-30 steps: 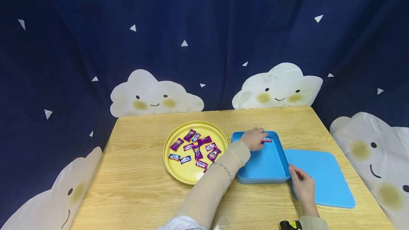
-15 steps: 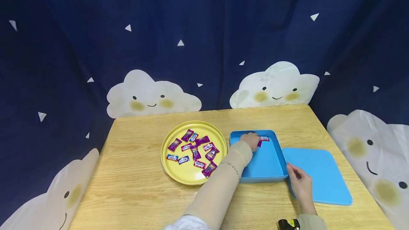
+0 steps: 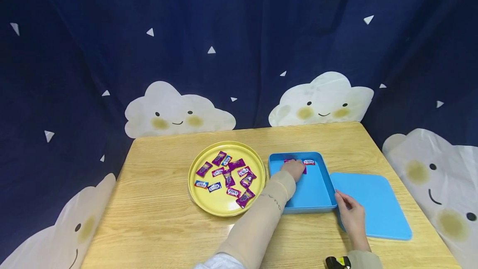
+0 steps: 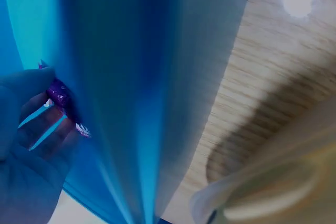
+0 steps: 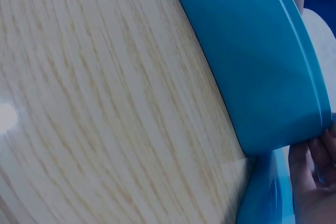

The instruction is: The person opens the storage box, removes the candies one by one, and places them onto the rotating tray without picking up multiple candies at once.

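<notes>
My left hand (image 3: 293, 168) is down inside the open blue box (image 3: 311, 190), toward its back left. Its thumb and fingers are around a purple-wrapped candy (image 4: 59, 95). A red-and-white candy (image 3: 308, 162) lies by the back wall, right of that hand, and purple wrapper shows on both sides of the fingers. My right hand (image 3: 351, 214) holds the box's front right corner between thumb and fingers; in the right wrist view those fingers (image 5: 310, 171) are at the corner. To the left, a round yellow tray (image 3: 209, 204) carries several purple, red and blue candies.
A flat blue lid (image 3: 388, 211) lies on the wooden table (image 3: 157, 211) right of the box, partly behind the right hand. A dark blue curtain (image 3: 186, 32) with white clouds surrounds the table's back and sides.
My left hand has drawn back from the box's back wall toward its left side, uncovering purple wrapper there. A purple candy on the tray has come into view. The right hand keeps its hold.
</notes>
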Motion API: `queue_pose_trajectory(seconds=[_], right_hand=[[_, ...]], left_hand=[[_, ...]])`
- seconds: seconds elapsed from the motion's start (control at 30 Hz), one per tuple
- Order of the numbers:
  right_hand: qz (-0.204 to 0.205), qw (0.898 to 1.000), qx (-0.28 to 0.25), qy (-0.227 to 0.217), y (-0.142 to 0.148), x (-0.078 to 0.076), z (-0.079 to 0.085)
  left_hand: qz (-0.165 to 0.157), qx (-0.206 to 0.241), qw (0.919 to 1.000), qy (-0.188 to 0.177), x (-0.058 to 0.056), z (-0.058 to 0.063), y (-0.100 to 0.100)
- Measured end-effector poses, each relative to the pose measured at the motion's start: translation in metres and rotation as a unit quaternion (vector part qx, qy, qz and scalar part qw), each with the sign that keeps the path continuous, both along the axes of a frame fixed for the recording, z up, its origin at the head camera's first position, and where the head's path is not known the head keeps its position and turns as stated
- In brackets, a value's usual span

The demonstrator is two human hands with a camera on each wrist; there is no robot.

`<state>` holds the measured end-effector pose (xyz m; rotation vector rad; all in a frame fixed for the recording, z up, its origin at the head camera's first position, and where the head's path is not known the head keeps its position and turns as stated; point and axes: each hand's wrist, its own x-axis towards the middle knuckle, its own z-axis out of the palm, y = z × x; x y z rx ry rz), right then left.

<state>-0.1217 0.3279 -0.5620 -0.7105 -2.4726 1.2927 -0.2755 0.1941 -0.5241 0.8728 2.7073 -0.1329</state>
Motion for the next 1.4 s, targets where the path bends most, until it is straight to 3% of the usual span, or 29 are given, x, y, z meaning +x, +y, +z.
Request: queue_pose_trajectory(seconds=[0.57, 0.87, 1.17, 1.4], right_hand=[[0.002, 1.0, -0.015, -0.011, -0.001, 0.0, 0.003], [-0.005, 1.0, -0.007, -0.007, 0.0, -0.001, 0.001], [-0.001, 1.0, -0.006, -0.006, 0.001, -0.001, 0.0], [-0.002, 1.0, -0.009, -0.007, 0.0, -0.001, 0.0]], left_hand=[[-0.001, 0.011, 0.9999, -0.013, 0.004, -0.004, -0.001], [-0.002, 0.017, 0.9997, -0.015, 0.0, -0.007, -0.003], [-0.031, 0.071, 0.9969, -0.01, -0.009, 0.009, -0.009], [-0.079, 0.101, 0.9917, 0.012, -0.007, 0.037, -0.026]])
